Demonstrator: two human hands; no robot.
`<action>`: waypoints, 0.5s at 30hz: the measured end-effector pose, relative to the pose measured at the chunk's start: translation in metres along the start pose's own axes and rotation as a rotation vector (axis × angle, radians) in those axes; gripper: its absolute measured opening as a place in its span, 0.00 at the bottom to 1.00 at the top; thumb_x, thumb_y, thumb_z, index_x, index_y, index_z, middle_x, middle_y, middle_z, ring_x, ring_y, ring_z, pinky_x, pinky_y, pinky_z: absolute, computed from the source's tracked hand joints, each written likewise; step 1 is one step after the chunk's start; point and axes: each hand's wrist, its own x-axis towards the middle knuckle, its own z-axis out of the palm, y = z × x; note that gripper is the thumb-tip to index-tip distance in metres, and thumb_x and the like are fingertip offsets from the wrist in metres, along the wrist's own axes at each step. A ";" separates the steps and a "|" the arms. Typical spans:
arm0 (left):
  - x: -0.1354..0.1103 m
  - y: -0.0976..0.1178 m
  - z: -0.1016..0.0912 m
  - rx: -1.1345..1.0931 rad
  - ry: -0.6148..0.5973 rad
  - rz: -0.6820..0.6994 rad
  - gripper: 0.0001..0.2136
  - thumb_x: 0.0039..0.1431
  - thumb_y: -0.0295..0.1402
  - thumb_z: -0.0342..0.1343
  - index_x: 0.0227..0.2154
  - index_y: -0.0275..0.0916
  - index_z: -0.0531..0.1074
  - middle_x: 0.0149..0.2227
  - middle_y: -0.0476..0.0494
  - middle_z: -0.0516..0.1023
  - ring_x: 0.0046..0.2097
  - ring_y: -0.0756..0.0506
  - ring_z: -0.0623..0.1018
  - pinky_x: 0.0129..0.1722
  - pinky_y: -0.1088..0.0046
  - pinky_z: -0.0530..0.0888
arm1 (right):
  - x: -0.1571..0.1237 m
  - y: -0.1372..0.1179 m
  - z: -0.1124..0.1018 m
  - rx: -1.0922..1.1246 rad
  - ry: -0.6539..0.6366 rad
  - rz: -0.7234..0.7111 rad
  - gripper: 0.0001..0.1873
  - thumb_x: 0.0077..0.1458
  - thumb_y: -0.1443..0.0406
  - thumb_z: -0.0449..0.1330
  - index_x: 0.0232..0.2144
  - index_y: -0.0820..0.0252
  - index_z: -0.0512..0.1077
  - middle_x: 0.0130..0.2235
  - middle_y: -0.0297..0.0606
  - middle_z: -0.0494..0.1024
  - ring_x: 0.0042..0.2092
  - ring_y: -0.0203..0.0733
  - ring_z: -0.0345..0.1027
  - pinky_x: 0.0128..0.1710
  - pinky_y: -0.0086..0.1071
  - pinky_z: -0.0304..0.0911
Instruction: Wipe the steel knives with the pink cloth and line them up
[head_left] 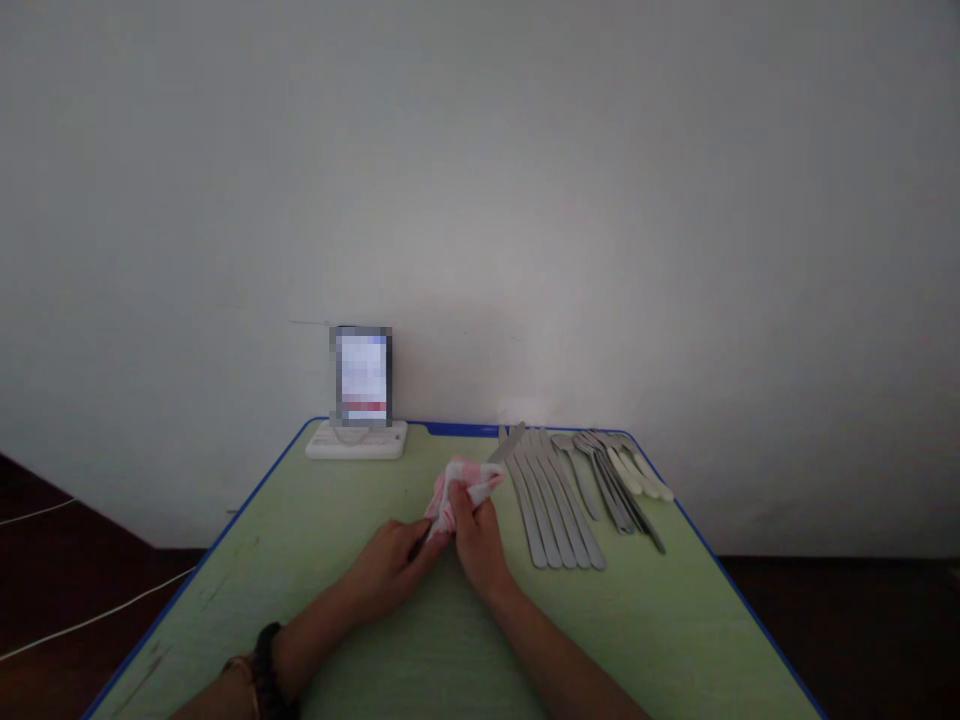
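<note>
A pink and white cloth [452, 484] is bunched in front of me over the table, wrapped around a table knife [509, 443]. The blade's end sticks out past the cloth to the upper right. My right hand [480, 538] is closed on the cloth, thumb on top. Just left of it, my left hand [388, 566] is closed at the cloth's lower end, around what appears to be the knife's handle, mostly hidden by the fingers. Beside the cloth to the right, several table knives [553, 500] lie in a row, handles toward me.
Right of the knives lie a single spoon [577, 475], a pile of dark metal cutlery [607, 485] and several white-handled pieces [645, 475]. A phone [363, 375] with a blurred screen stands on a white power strip [356, 442] at the back left. The green table [360, 660] meets a wall.
</note>
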 end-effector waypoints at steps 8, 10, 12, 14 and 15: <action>0.000 0.000 0.000 -0.018 0.000 0.002 0.19 0.63 0.45 0.37 0.22 0.39 0.60 0.19 0.53 0.60 0.22 0.51 0.62 0.25 0.75 0.59 | 0.000 0.001 -0.001 -0.020 0.016 -0.004 0.17 0.53 0.53 0.52 0.21 0.58 0.61 0.21 0.30 0.59 0.24 0.35 0.53 0.24 0.29 0.54; -0.001 0.000 0.000 -0.017 0.003 0.004 0.19 0.63 0.45 0.37 0.22 0.38 0.61 0.19 0.53 0.60 0.22 0.51 0.62 0.25 0.75 0.59 | 0.000 0.001 -0.001 -0.017 0.014 0.000 0.16 0.53 0.54 0.52 0.21 0.58 0.61 0.21 0.30 0.59 0.24 0.34 0.53 0.24 0.29 0.54; -0.001 0.001 0.000 -0.014 0.004 0.007 0.19 0.63 0.45 0.37 0.23 0.38 0.61 0.19 0.53 0.60 0.22 0.51 0.62 0.25 0.75 0.59 | 0.000 0.001 -0.001 -0.010 0.013 -0.002 0.16 0.53 0.54 0.52 0.22 0.59 0.61 0.21 0.30 0.59 0.24 0.34 0.53 0.24 0.29 0.54; -0.001 0.002 -0.001 -0.007 0.003 0.007 0.19 0.63 0.44 0.37 0.23 0.38 0.61 0.20 0.53 0.61 0.22 0.51 0.62 0.25 0.75 0.59 | 0.000 0.002 0.000 -0.009 0.007 -0.004 0.16 0.53 0.54 0.51 0.22 0.59 0.61 0.21 0.31 0.59 0.24 0.34 0.53 0.24 0.29 0.53; -0.001 0.002 -0.001 -0.001 0.003 0.006 0.19 0.63 0.44 0.37 0.23 0.38 0.62 0.20 0.53 0.61 0.22 0.51 0.63 0.25 0.75 0.59 | 0.000 0.002 0.000 -0.011 0.003 -0.005 0.17 0.53 0.53 0.51 0.22 0.59 0.61 0.22 0.31 0.59 0.24 0.34 0.53 0.24 0.29 0.53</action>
